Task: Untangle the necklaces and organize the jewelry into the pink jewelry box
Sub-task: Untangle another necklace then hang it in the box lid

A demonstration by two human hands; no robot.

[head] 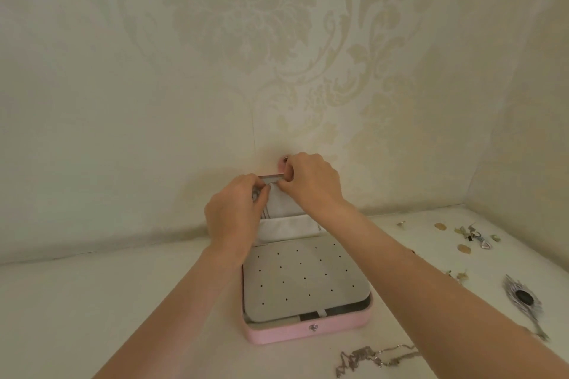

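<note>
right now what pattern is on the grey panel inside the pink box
Plain light grey with rows of small dark holes, like dots, across the panel; the head view shows it best.

Pink jewelry box [308, 331], grey dotted panel [303, 280]; cream damask wallpaper [246, 40]; silver necklaces [374, 358]

A pale cream tabletop [92, 301] met the patterned wall. On it stood an open pink jewelry box [308, 329]. Just in front of the box lay a tangled silver chain necklace [372, 358]. To the box's right lay a silver oval brooch with a dark stone [523, 297], and farther back, small scattered earrings and charms [471, 238].
</note>
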